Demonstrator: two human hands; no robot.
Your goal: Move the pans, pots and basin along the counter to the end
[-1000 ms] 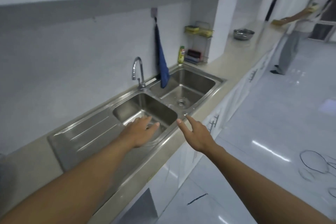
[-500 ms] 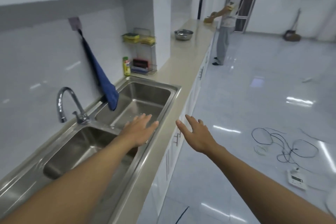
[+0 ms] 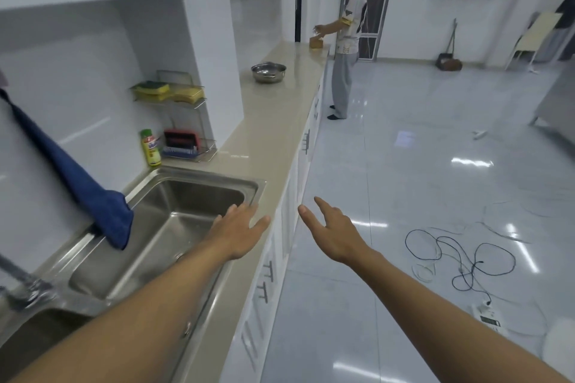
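Note:
A shiny steel basin [image 3: 268, 72] stands far down the beige counter [image 3: 270, 130], well beyond both hands. My left hand [image 3: 238, 232] hovers palm down over the near right corner of the steel sink [image 3: 174, 214], fingers spread and holding nothing. My right hand [image 3: 331, 232] is out past the counter's front edge, above the floor, fingers apart and empty. No pans or pots show in this view.
A blue cloth [image 3: 77, 183] hangs over the sink's back rim. A wire rack [image 3: 183, 121] with sponges and a green bottle [image 3: 150, 147] stand behind the sink. A person [image 3: 345, 43] stands at the counter's far end beside a brown box [image 3: 316, 42]. Black cables [image 3: 460, 255] lie on the floor.
The view has swung right and moved along the counter, past the faucet and first sink bowl. Both hands stay outstretched, open and empty; the basin appears closer.

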